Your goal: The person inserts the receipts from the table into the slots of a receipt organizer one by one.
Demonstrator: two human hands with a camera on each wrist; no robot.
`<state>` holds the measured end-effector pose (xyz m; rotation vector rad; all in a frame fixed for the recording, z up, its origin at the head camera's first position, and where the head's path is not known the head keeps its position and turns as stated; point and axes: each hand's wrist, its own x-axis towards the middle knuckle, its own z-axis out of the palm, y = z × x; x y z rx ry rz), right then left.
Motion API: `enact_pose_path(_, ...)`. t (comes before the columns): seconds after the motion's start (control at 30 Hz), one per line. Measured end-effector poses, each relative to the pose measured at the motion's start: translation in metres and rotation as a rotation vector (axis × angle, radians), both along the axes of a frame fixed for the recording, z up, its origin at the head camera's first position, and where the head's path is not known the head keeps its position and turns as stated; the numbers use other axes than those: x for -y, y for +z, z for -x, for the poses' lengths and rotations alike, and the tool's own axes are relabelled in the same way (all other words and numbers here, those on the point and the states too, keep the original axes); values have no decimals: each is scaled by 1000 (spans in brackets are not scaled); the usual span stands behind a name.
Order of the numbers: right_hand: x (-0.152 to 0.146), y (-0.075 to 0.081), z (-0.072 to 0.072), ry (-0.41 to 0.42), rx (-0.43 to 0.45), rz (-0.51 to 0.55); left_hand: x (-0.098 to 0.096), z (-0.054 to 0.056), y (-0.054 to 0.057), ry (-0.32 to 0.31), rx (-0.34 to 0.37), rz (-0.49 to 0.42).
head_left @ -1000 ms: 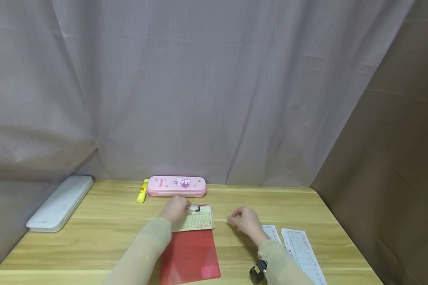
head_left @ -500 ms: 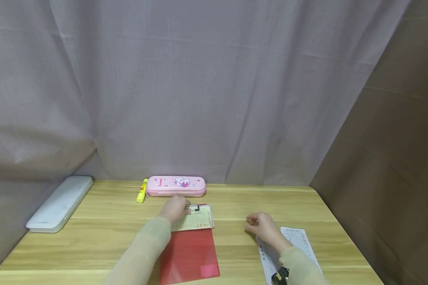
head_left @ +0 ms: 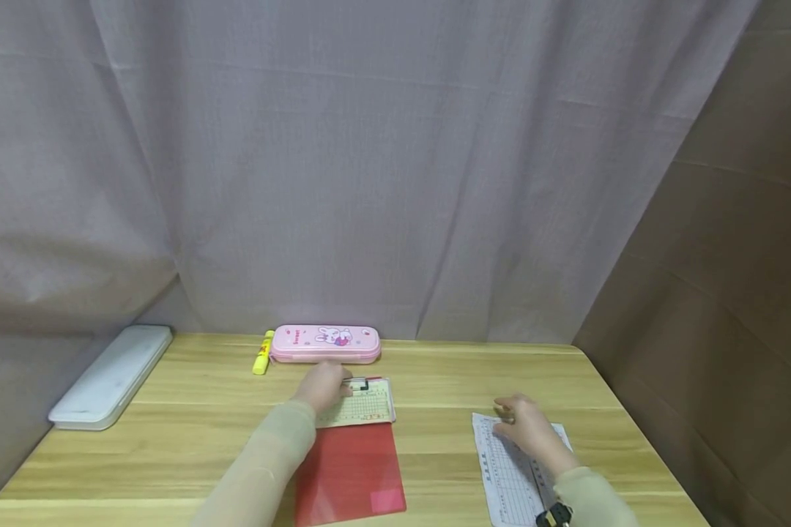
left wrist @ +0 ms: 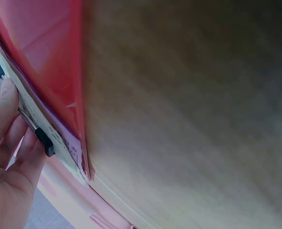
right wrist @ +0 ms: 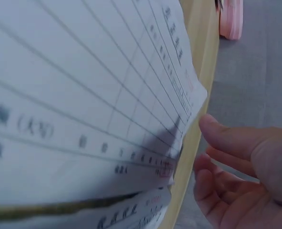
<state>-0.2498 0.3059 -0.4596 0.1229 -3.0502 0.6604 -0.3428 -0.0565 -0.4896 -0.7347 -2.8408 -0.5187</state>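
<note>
A red folder [head_left: 352,476] lies at the middle of the table, with yellowish printed slips [head_left: 369,410] at its far end. Over the slips runs a metal clip with black ends [left wrist: 45,141]. My left hand [head_left: 323,386] grips this clip, thumb on the bar and fingers behind it, as the left wrist view shows. Two white printed sheets [head_left: 501,457] lie side by side at the right. Above their far ends is my right hand [head_left: 532,430], fingers loosely bent with nothing between them. In the right wrist view its thumb [right wrist: 226,138] appears near a sheet's edge.
A pink pencil case [head_left: 326,344] with a rabbit picture stands just beyond the left hand. Left of it is a yellow tube [head_left: 262,353]. A white flat case [head_left: 113,377] lies at the far left. Grey curtains [head_left: 395,176] rise behind the table.
My right hand has moved rightward from the bare table near the folder to above the white sheets, uncovering more of the left sheet. My left hand stays on the clip.
</note>
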Motion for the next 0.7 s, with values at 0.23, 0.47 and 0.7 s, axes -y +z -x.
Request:
enact_pose_path(0.23,-4,-4,1,6,49,-75,0,3,-4,-16,-23,18)
enact_pose_path(0.47,-3,-12,5,-1,33,-62,0,2,-2,-12,-25,8)
enact_pose_path(0.7,-1,-16,8,9,32,-51,1,1,-2,-1,-6,11)
